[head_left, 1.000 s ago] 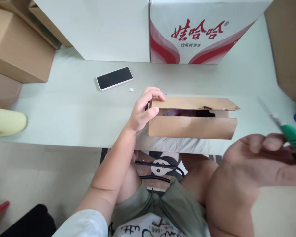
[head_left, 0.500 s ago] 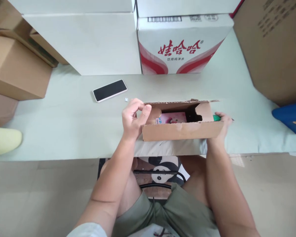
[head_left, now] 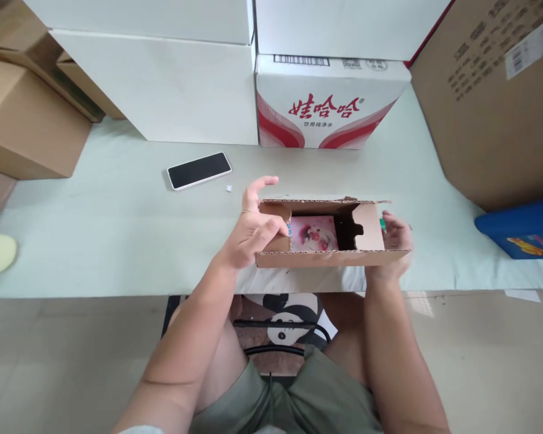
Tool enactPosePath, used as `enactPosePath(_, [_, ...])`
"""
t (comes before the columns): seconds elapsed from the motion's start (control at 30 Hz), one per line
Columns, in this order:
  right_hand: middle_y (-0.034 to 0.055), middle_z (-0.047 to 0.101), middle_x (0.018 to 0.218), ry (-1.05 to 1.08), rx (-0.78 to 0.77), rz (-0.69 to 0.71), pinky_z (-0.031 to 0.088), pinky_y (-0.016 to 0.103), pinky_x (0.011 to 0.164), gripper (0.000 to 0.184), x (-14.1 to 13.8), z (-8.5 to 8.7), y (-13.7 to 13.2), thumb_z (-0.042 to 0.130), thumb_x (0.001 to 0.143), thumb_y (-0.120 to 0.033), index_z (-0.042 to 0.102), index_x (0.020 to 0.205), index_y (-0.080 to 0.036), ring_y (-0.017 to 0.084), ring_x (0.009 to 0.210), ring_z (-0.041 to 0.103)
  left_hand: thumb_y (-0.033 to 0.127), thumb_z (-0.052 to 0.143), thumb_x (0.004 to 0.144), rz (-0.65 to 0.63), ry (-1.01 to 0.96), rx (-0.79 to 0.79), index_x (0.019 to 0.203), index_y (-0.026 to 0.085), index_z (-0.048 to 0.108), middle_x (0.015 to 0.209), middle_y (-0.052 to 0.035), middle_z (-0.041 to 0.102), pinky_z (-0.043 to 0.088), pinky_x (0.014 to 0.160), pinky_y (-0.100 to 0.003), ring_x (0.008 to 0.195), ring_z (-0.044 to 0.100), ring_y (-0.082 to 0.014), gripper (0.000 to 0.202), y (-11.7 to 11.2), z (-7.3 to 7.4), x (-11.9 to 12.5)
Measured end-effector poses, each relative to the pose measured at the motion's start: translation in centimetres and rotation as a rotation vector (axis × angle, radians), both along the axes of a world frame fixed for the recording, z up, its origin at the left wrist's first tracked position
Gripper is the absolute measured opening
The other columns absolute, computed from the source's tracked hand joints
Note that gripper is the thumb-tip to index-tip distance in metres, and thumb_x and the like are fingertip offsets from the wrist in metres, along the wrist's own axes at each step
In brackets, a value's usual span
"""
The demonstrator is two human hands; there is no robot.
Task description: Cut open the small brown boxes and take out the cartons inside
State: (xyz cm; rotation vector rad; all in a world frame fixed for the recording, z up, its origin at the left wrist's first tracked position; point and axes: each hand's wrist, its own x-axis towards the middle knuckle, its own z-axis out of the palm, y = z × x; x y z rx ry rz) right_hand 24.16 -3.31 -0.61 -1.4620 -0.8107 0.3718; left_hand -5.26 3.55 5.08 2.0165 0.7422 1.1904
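Note:
An open cardboard box [head_left: 319, 259] is held at the table's front edge, its open top facing me. Inside lies a pink printed box [head_left: 314, 234], towards the left. My left hand [head_left: 256, 232] grips the left end, thumb over the inner flap [head_left: 275, 212] and index finger raised above the rim. At the other end my right hand [head_left: 396, 244] holds the box from outside, beside the right flap [head_left: 370, 226]; it is slightly blurred. A small green thing [head_left: 382, 224] shows between that hand and the box, mostly hidden, so its kind is unclear.
A phone [head_left: 199, 171] and a tiny white piece [head_left: 228, 188] lie left of the box. Behind stand white cartons [head_left: 330, 114]. Brown boxes [head_left: 31, 120] are at the left, a large brown carton [head_left: 493, 120] and a blue package [head_left: 520, 226] at the right.
My left thumb has moved from the box's rim down onto the inner flap, and the index finger has stretched out. The box has tipped so more of the pink box shows.

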Motion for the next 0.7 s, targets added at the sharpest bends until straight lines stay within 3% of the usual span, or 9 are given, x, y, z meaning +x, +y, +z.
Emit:
enactPosePath(0.1, [0.0096,0.07,0.116,0.134,0.259,0.007,0.049,0.049,0.11,0.043,-1.9,1.3,-0.4,0.04,0.095,-0.054,0.067,0.092,-0.021,0.024,0.117,0.067,0.074,0.039,0.1,0.03,-0.04,0.014,0.06,0.02,0.065,0.15,-0.0094,0.048,0.057,0.1,-0.05,0.129,0.052,-0.0323,0.071,0.1,0.0,0.3])
enactPosePath(0.2, [0.0091,0.071,0.114,0.016,0.365,0.067,0.05,0.05,0.11,0.044,-3.4,2.0,-0.9,0.041,0.096,-0.053,0.071,0.09,-0.022,0.025,0.118,0.068,0.075,0.044,0.097,0.076,-0.081,0.05,0.056,0.021,0.057,0.136,-0.0114,0.052,0.058,0.093,-0.05,0.122,0.054,-0.0321,0.07,0.1,0.2,0.4])
enactPosePath(0.3, [0.0084,0.068,0.122,-0.104,0.343,0.129,0.047,0.055,0.115,0.051,-4.0,2.2,-1.6,0.035,0.097,-0.057,0.073,0.091,-0.024,0.028,0.127,0.065,0.074,0.05,0.096,0.089,-0.17,0.069,0.051,0.02,0.05,0.125,-0.0113,0.055,0.058,0.096,-0.05,0.121,0.055,-0.0323,0.07,0.3,0.4,0.2])
enactPosePath(0.47, [0.0062,0.062,0.136,-0.229,0.358,0.355,0.036,0.063,0.127,0.07,-3.7,2.8,-2.7,0.025,0.099,-0.07,0.08,0.09,-0.028,0.033,0.145,0.053,0.075,0.054,0.093,0.089,-0.348,-0.008,0.047,0.018,0.041,0.114,-0.0105,0.054,0.058,0.105,-0.053,0.125,0.056,-0.0326,0.074,0.9,0.3,-0.4])
enactPosePath(0.57, [0.0049,0.061,0.138,-0.348,0.351,0.436,0.026,0.063,0.133,0.077,-3.1,3.8,-2.5,0.021,0.098,-0.077,0.083,0.092,-0.031,0.033,0.146,0.05,0.065,0.06,0.094,0.023,-0.504,-0.052,0.046,0.018,0.042,0.108,-0.0088,0.053,0.059,0.102,-0.052,0.119,0.06,-0.0294,0.069,1.1,0.2,-0.3])
enactPosePath(0.7, [0.0044,0.058,0.139,-0.457,0.224,0.495,0.026,0.061,0.132,0.084,-2.3,5.0,-1.9,0.015,0.099,-0.081,0.084,0.094,-0.032,0.031,0.143,0.048,0.054,0.07,0.09,0.0,-0.602,-0.047,0.044,0.017,0.042,0.106,-0.0067,0.056,0.057,0.101,-0.047,0.113,0.064,-0.0261,0.065,1.1,0.1,0.0])
